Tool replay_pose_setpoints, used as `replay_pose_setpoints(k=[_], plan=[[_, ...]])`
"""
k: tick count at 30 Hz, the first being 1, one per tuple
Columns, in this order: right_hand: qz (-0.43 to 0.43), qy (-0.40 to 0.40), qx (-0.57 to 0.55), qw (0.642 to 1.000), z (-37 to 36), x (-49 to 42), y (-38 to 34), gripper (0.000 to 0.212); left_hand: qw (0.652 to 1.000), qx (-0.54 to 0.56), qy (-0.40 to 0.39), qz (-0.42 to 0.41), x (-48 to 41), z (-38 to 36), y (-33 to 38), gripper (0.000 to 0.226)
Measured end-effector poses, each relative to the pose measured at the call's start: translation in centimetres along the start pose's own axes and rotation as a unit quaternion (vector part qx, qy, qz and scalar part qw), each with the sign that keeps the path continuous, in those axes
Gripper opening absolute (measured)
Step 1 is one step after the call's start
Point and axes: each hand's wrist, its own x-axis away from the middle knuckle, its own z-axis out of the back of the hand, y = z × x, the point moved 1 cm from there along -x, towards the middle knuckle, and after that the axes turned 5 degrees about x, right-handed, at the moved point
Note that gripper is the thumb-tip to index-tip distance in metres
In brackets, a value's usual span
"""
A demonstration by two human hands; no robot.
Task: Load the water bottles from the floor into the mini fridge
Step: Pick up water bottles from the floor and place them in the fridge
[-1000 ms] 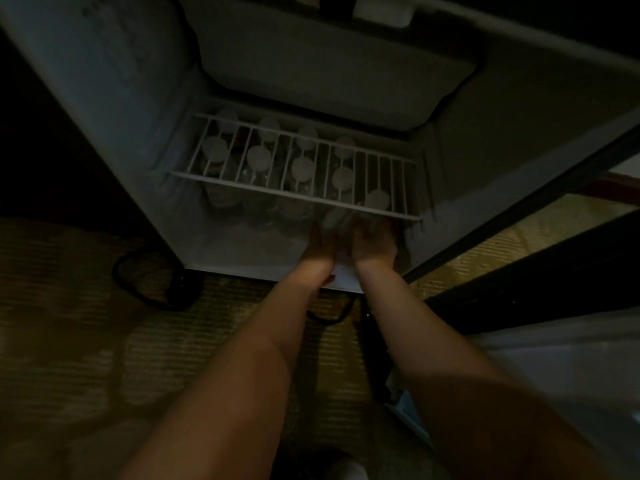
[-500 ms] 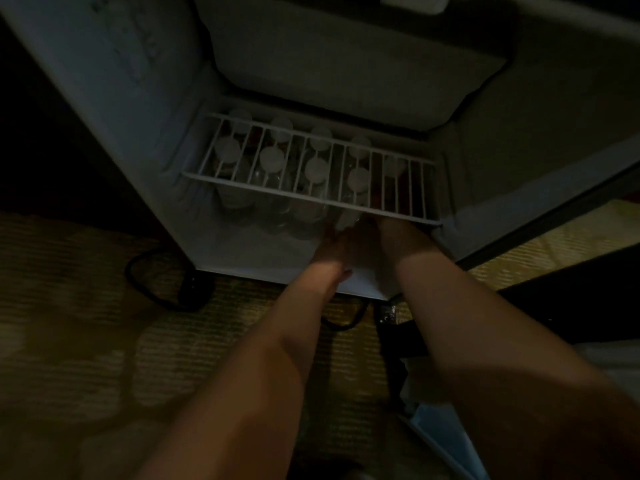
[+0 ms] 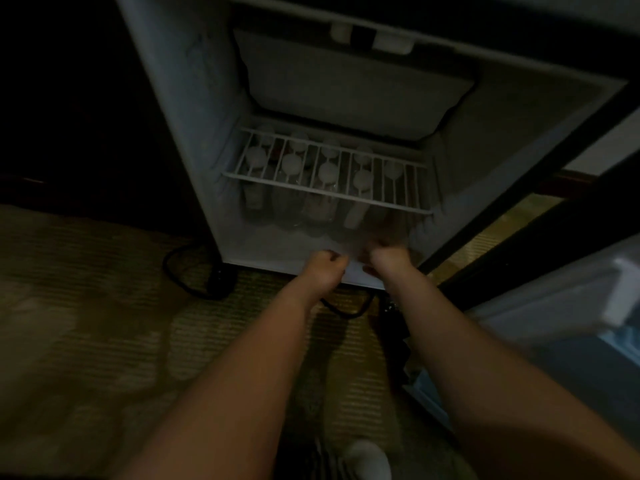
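Observation:
The mini fridge (image 3: 194, 109) stands open in dim light. Several water bottles (image 3: 327, 173) with white caps stand upright on its floor, under a white wire shelf (image 3: 325, 192). The rightmost bottle (image 3: 391, 171) stands apart from both hands. My left hand (image 3: 327, 268) is at the fridge's front lip with its fingers curled and nothing in it. My right hand (image 3: 388, 254) is just beside it, a little further in, dark and blurred. Its fingers look bent, and I cannot tell whether it holds anything.
A black cable (image 3: 187, 275) loops on the patterned carpet (image 3: 86, 341) left of the fridge. The open fridge door (image 3: 554, 306) stands at the right. A white shoe (image 3: 367, 459) shows at the bottom edge. A freezer flap (image 3: 346, 84) closes the fridge's top.
Both hands have pulled back from under the wire shelf to the fridge's front lip. The rightmost bottle now stands alone in the row.

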Motion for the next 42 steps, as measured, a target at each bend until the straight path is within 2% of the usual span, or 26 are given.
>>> replay_pose_setpoints(k=[4,7,10,13,16,18,23,26,32,34,38,42], plan=[[0.059,-0.061,0.066,0.994,0.2,3.5,-0.5,0.023,1.000,-0.016,0.021,-0.012,3.3,1.8,-0.2,0.034],[0.106,-0.084,0.098,0.986,0.7,6.9,-1.8,0.013,0.996,-0.019,0.076,-0.034,6.5,3.0,0.4,0.034],[0.132,-0.099,0.121,0.979,1.0,11.3,-3.4,0.013,0.989,-0.083,0.098,-0.070,10.9,4.1,1.8,0.038],[0.160,-0.110,0.156,0.969,1.0,14.6,-5.2,0.015,0.982,-0.150,0.077,-0.086,13.8,5.6,3.6,0.034],[0.201,-0.137,0.190,0.951,0.9,19.3,-7.8,0.014,0.963,-0.239,0.072,-0.101,18.6,8.6,5.6,0.041],[0.225,-0.162,0.225,0.934,0.4,22.2,-9.5,0.012,0.947,-0.286,0.095,-0.113,21.6,11.1,6.8,0.044],[0.296,-0.186,0.293,0.890,-2.4,28.3,-12.8,0.015,0.929,-0.308,0.149,-0.143,29.0,18.3,6.8,0.046],[0.317,-0.205,0.304,0.875,-5.4,32.1,-13.5,0.024,0.917,-0.326,0.168,-0.154,32.5,22.1,4.5,0.041],[0.380,-0.252,0.401,0.795,-14.2,40.4,-11.4,0.027,0.886,-0.391,0.223,-0.107,38.0,28.8,-4.0,0.035],[0.398,-0.281,0.421,0.765,-17.3,42.2,-10.0,0.029,0.893,-0.375,0.234,-0.086,39.5,30.9,-7.2,0.034],[0.380,-0.346,0.454,0.728,-23.6,44.6,-6.8,0.032,0.917,-0.306,0.252,-0.043,41.9,35.2,-13.9,0.031],[0.395,-0.349,0.431,0.732,-28.1,45.0,-3.8,0.032,0.931,-0.234,0.279,-0.005,42.4,38.5,-20.3,0.028]])
